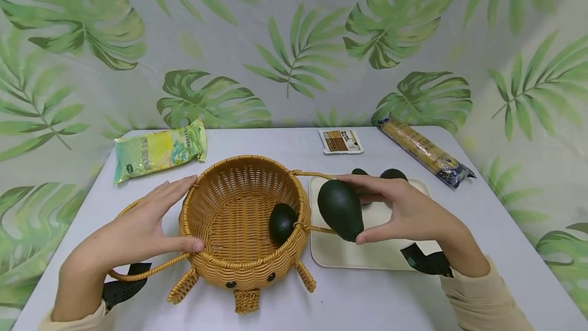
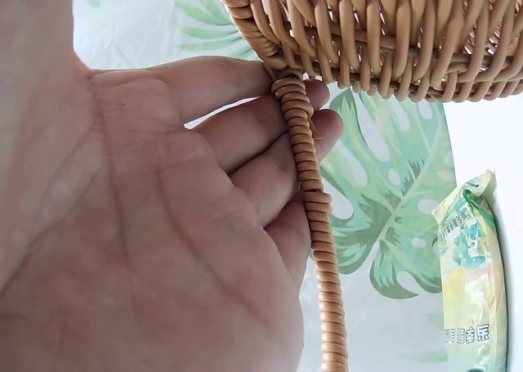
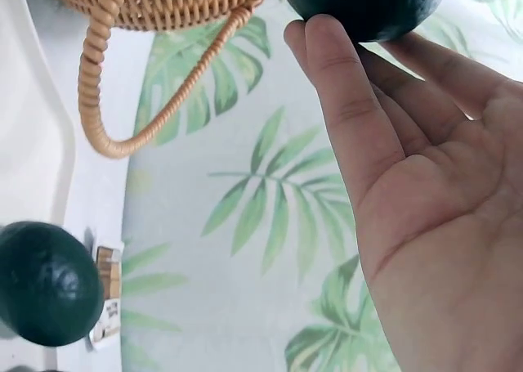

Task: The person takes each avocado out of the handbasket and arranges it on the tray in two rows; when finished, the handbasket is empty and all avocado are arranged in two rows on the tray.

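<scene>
My right hand (image 1: pixel 404 208) holds a dark green avocado (image 1: pixel 341 210) between thumb and fingers, raised beside the basket's right rim. In the right wrist view the avocado (image 3: pixel 364 4) shows only in part at the top edge. My left hand (image 1: pixel 142 223) touches the left side of the wicker basket (image 1: pixel 243 264), fingers extended at the rim and thumb near the front. The left wrist view has those fingers against the basket's rope-like handle (image 2: pixel 306 159). Another avocado (image 1: pixel 282 223) lies inside the basket, to the right.
Right of the basket is a cream tray (image 1: pixel 340 257) with avocados (image 1: pixel 393 173) partly hidden by my right hand. A green-yellow packet (image 1: pixel 161 150) lies back left. Farther back are a small brown-white packet (image 1: pixel 341 141) and a long noodle-like package (image 1: pixel 422 150).
</scene>
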`<state>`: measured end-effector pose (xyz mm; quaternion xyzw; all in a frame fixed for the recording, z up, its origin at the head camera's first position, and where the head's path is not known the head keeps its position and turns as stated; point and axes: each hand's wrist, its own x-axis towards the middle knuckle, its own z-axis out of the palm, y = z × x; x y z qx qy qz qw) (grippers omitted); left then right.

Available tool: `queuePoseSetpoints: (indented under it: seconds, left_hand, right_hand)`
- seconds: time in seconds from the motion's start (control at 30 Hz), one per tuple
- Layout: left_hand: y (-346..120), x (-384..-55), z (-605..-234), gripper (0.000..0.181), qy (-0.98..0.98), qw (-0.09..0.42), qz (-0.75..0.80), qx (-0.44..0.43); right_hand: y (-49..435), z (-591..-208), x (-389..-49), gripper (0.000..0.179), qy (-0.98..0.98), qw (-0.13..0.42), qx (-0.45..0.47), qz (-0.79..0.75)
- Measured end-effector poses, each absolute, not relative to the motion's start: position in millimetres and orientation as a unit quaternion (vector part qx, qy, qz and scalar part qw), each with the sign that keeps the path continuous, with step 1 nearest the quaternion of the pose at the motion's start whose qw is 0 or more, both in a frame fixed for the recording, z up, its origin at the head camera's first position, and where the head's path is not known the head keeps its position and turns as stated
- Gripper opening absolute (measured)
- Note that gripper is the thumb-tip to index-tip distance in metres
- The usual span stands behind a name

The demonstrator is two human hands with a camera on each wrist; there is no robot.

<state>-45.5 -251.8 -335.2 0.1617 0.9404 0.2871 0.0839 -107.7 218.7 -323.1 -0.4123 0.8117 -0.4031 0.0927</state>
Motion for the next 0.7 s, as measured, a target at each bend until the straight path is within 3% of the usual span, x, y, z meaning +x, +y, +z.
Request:
queuePoseSetpoints:
  seconds: [0.3, 0.7]
  left_hand:
    - [-255, -41, -337, 0.116, 0.939, 0.085, 0.296, 0.155]
    - [-252, -45, -336, 0.115, 0.939, 0.080, 0.293, 0.162]
  right_hand:
    - [236, -334, -101, 0.093, 0.827, 0.058, -0.389, -0.401]
    - [269, -360, -90, 0.091, 0.868, 0.070, -0.300, -0.389]
